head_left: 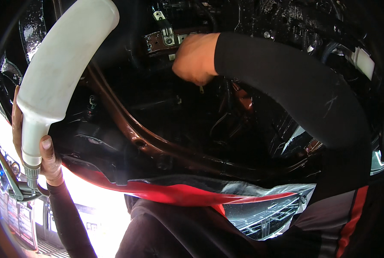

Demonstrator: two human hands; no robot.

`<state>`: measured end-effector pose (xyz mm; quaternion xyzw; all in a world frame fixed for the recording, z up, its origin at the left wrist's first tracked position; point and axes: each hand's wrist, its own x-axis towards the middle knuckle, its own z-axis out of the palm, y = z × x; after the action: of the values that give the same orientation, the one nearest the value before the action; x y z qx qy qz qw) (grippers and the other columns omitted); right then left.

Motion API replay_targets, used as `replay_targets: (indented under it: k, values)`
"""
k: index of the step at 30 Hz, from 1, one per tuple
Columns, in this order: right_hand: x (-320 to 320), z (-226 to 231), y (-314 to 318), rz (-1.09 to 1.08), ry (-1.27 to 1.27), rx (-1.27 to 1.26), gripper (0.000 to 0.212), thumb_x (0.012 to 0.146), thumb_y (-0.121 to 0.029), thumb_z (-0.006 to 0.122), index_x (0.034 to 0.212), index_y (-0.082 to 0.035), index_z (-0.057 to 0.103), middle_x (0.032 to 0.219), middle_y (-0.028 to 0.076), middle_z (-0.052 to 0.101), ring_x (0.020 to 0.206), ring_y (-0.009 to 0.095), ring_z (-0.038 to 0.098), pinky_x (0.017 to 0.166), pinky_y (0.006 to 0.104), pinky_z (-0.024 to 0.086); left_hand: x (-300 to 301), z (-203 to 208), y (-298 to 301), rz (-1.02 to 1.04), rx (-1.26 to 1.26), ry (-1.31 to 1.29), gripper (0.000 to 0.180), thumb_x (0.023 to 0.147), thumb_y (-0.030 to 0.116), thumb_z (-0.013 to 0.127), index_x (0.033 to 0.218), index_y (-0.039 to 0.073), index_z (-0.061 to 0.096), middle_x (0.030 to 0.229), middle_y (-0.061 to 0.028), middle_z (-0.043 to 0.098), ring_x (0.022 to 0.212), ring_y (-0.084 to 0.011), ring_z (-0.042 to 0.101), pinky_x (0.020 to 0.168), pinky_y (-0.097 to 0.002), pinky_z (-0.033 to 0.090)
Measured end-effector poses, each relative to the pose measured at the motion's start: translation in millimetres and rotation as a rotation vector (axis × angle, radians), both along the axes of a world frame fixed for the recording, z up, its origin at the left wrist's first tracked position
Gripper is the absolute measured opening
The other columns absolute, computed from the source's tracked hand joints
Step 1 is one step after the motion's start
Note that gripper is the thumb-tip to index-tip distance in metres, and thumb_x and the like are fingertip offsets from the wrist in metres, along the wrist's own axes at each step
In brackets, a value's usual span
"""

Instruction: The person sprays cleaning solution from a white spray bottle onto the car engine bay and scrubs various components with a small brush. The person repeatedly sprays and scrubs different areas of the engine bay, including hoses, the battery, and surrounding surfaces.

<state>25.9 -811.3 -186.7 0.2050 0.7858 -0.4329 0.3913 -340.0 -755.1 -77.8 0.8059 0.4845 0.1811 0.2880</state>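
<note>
My left hand [50, 159] grips the narrow neck of a large white plastic bottle [65, 64] on the left. The bottle's body leans up and to the right, with its neck toward the lower left. A grey ribbed collar [32, 172] and a dark fitting that looks like a spray head [28, 194] sit at the neck's end. Reaching in from the right, my right hand [196, 58] is curled and slightly blurred, close to a metal bracket [166, 34] in the dark bay. Its fingertips are hidden. A small yellowish tip [201, 89] shows just below it.
A curved brown metal beam [134, 133] crosses the dark vehicle bay. Hoses and wiring lie behind my right arm. A red panel edge [175, 193] runs between my body and the bay, with a clear, shiny lens-like part [265, 219] lower right. Bright floor shows lower left.
</note>
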Motion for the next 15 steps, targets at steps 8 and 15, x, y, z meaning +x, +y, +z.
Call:
replay_targets:
  k: [8, 15]
  values:
    - [-3.8, -21.5, -12.7, -0.105, 0.194, 0.083, 0.018, 0.087, -0.021, 0.079, 0.099, -0.008, 0.085, 0.102, 0.016, 0.083, 0.096, 0.038, 0.08, 0.082, 0.0517, 0.063, -6.2, 2.7, 4.5, -0.014, -0.037, 0.058, 0.121, 0.087, 0.087, 0.072, 0.166, -0.002, 0.049, 0.153, -0.0249, 0.066, 0.136, -0.0365, 0.07, 0.112, -0.051, 0.058]
    - [-8.6, -35.2, -13.8, 0.065, 0.201, -0.153, 0.028, 0.102, -0.025, 0.073, 0.118, -0.006, 0.085, 0.107, 0.019, 0.083, 0.094, 0.033, 0.08, 0.076, 0.0522, 0.066, -3.1, 1.8, 5.2, -0.012, -0.054, 0.035, 0.121, 0.088, 0.086, 0.073, 0.167, -0.002, 0.049, 0.156, -0.0242, 0.064, 0.138, -0.037, 0.068, 0.112, -0.0517, 0.058]
